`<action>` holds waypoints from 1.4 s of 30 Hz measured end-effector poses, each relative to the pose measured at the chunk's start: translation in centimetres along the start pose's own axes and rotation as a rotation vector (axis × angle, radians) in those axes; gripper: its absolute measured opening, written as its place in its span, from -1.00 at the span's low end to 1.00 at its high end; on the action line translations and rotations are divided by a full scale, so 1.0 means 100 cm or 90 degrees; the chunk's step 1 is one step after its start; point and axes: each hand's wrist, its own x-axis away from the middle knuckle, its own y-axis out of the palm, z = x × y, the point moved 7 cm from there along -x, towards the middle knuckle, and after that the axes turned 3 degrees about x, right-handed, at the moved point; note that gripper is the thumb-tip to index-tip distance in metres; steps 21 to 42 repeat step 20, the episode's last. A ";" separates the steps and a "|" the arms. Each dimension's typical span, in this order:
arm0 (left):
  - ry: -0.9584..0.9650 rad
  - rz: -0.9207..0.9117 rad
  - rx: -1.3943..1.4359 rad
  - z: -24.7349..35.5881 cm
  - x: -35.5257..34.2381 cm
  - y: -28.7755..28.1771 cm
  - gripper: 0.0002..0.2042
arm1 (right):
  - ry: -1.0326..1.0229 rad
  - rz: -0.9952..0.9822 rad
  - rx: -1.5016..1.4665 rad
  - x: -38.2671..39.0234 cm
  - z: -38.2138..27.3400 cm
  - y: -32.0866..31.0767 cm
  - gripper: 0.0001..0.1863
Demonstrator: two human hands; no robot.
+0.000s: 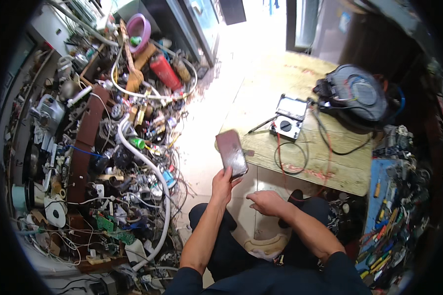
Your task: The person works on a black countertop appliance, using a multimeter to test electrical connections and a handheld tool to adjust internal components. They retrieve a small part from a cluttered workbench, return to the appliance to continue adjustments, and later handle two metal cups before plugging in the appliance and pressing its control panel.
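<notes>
My left hand [222, 186] grips the lower end of a brown flip phone case [232, 153], thumb across its shiny surface. A small clasp tab [250, 153] sticks out from the case's right side. The case is held up over the near left corner of the wooden table [261, 93]. To the right and lower, my right hand [269, 202] hovers above the tiled floor with its fingers curled in. Nothing shows sticking out of it. An analog multimeter [286, 127] with its lid raised lies on the table, a black probe [262, 125] beside it.
A black round appliance [354, 96] with loose wires sits at the table's far right. Heaped parts, cables and a white hose [145, 155] cover the left side, with a red cylinder [165, 71] farther back. Screwdrivers and pliers [386, 231] crowd the right. A small stool [267, 246] stands between my legs.
</notes>
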 end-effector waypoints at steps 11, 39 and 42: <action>0.025 -0.248 -0.102 -0.003 0.216 0.050 -0.60 | 0.029 0.384 -0.695 0.129 -0.087 -0.062 -0.35; 0.075 -0.278 -0.301 -0.037 0.251 0.069 -0.55 | 0.249 0.539 -0.802 0.234 -0.072 -0.008 -0.14; 0.075 -0.278 -0.301 -0.037 0.251 0.069 -0.55 | 0.249 0.539 -0.802 0.234 -0.072 -0.008 -0.14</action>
